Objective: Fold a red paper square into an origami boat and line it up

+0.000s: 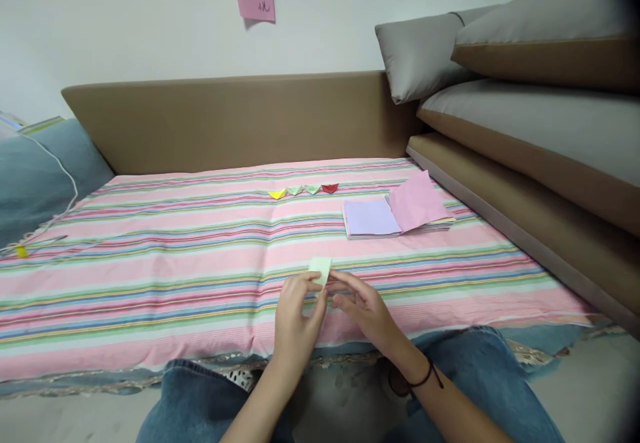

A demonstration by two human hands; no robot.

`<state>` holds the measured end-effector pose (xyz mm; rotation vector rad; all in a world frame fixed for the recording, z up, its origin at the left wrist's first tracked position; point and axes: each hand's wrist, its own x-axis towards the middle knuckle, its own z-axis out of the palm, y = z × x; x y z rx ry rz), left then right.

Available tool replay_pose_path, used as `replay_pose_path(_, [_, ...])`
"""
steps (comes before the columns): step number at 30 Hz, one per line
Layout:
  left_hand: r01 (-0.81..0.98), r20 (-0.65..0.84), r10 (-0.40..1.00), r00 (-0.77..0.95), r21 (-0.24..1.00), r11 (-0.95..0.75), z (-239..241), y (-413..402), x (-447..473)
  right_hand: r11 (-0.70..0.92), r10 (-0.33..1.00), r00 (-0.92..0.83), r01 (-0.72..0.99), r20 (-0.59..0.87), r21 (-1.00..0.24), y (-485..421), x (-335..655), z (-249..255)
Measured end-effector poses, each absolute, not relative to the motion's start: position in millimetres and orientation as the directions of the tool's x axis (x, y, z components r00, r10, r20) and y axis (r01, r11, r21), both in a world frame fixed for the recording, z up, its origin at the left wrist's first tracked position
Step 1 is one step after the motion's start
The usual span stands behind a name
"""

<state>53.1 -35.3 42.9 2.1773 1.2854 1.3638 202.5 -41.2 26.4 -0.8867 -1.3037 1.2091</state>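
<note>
A small folded piece of pale green paper (321,268) is held up just above the striped cloth. My left hand (295,313) pinches it between thumb and fingers at its lower left part. My right hand (367,310) is beside the paper's right edge, its fingertips at or very near that edge, thumb and fingers apart. Farther back, small folded paper boats stand in a row: a yellow one (277,194), two pale green ones (295,190) and a dark red one (330,188).
A pad of coloured paper (371,218) lies open on the striped cloth (200,250), its pink sheet (416,200) lifted. Stacked cushions (530,116) line the right side. At far left are scissors (53,239), a yellow item (22,251) and a white cord (67,175).
</note>
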Motion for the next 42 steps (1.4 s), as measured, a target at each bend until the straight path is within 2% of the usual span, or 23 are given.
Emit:
replay_pose_path(3, [0.583,0.578,0.743,0.339,0.490,-0.648,43,-41,60,0.085,0.994,-0.048,-0.228,0.098,-0.970,-39,200,22])
replay_pose_path(6, [0.608,0.566,0.738,0.366,0.455,-0.650,45,-42,60,0.064,0.998,0.022,-0.204,0.061,-0.977,-35,206,23])
replay_pose_path(9, [0.539,0.483,0.823,0.298,0.626,-0.563,47,-37,52,0.099,0.995,0.043,-0.137,0.094,-0.986,-33,214,26])
replay_pose_path(12, [0.364,0.297,0.900,0.320,0.838,-0.406,45,-29,45,0.138,0.990,0.045,-0.071,0.135,-0.988,-34,219,29])
replay_pose_path(14, [0.280,0.207,0.923,0.323,0.911,-0.302,43,-25,42,0.158,0.987,0.037,-0.040,0.156,-0.987,-35,221,30])
replay_pose_path(19, [0.068,0.110,0.964,0.242,0.989,-0.130,43,-24,42,0.216,0.974,-0.068,-0.018,0.216,-0.976,-36,231,30])
replay_pose_path(26, [-0.116,0.025,0.918,0.397,0.993,0.023,55,-27,36,0.188,0.956,-0.216,-0.066,0.198,-0.980,-38,243,30])
replay_pose_path(35, [-0.074,0.028,0.859,0.512,0.997,0.011,60,-28,33,0.127,0.961,-0.233,-0.098,0.146,-0.987,-40,250,27])
replay_pose_path(38, [-0.003,0.039,0.871,0.490,0.999,-0.043,62,-27,34,0.128,0.955,-0.256,-0.100,0.150,-0.987,-40,251,29])
replay_pose_path(42, [0.102,0.082,0.929,0.361,0.987,-0.127,61,-26,36,0.146,0.951,-0.261,-0.091,0.165,-0.985,-41,247,29])
